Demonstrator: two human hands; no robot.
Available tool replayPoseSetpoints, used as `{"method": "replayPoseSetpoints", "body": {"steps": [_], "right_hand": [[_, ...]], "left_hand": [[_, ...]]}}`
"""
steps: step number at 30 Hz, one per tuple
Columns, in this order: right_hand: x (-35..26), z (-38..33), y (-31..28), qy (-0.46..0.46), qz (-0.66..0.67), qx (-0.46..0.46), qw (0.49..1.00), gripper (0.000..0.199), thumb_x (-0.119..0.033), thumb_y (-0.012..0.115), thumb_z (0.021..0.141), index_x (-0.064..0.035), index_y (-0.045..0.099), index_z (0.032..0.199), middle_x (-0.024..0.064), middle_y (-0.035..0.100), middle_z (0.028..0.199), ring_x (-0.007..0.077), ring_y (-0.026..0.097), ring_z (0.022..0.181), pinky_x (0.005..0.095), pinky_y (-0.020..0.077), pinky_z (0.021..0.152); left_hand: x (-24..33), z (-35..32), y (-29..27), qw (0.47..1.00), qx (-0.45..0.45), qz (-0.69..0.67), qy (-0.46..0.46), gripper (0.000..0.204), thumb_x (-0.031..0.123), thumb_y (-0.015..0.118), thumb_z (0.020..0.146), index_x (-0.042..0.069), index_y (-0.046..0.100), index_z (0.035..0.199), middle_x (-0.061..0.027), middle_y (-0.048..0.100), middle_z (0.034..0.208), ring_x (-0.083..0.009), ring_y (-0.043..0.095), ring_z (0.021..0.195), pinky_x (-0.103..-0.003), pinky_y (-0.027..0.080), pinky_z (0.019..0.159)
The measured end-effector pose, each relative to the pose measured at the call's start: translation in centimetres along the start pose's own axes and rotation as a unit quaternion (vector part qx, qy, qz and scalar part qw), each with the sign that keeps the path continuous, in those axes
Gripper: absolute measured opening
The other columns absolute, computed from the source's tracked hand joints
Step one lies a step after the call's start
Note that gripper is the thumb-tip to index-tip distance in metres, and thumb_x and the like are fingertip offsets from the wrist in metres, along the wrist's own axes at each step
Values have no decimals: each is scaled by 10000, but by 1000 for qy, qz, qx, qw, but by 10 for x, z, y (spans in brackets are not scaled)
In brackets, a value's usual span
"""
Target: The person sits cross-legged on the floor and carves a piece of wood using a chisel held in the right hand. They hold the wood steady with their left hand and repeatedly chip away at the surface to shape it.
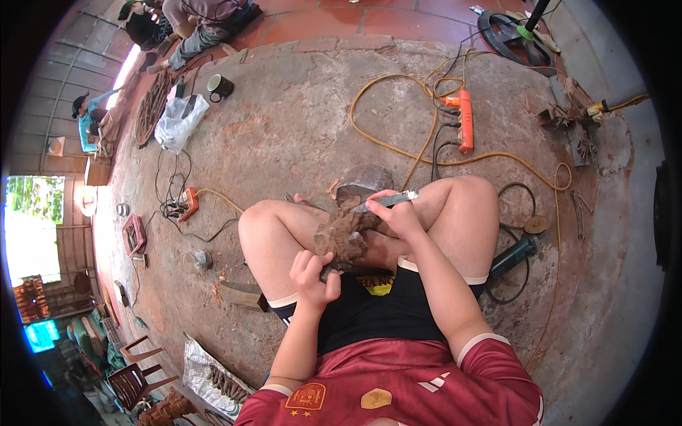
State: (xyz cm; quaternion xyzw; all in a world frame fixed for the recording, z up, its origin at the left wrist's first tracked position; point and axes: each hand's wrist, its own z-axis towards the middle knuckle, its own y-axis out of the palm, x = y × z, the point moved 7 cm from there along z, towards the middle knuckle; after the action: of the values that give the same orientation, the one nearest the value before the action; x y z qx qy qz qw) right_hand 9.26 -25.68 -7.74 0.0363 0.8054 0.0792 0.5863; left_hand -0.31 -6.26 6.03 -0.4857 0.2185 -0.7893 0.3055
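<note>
I sit cross-legged with a rough brown piece of carved wood (342, 231) between my knees. My left hand (315, 280) is closed, its fingers curled at the near lower end of the wood. Over the far right side of the wood, my right hand (394, 213) grips a flat silvery hand tool (387, 201). The tool's far left end meets or overlaps the wood; whether it is a chisel, knife or file I cannot tell. Just beyond the wood lies a round grey-brown block (364, 181), partly hidden behind it.
An orange power strip (465, 121) with a yellow cord lies ahead right, another orange power strip (187, 204) left. A dark green power tool (515, 257) is beside my right knee. Left are a glass jar (199, 261) and white sack (206, 369). People (206, 25) sit far left.
</note>
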Motion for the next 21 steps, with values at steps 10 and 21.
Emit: {"method": "replayPoseSetpoints", "body": {"steps": [10,21], "right_hand": [[1,-3,7,-9,-52,-66,996,170,-184,750,838,-40,709,917,21,674,827,102,598,784,264,485,712],[3,-1,6,-19,-71,-40,997,178,-201,747,854,-37,715,916,42,692,846,116,617,792,283,499,719]], "left_hand": [[3,0,1,1000,-13,3,22,190,67,585,550,1,612,726,-117,473,611,-300,461,542,-385,396,516],[4,0,1,1000,-7,0,27,189,63,578,544,4,609,721,-115,470,605,-298,451,531,-383,388,509]]}}
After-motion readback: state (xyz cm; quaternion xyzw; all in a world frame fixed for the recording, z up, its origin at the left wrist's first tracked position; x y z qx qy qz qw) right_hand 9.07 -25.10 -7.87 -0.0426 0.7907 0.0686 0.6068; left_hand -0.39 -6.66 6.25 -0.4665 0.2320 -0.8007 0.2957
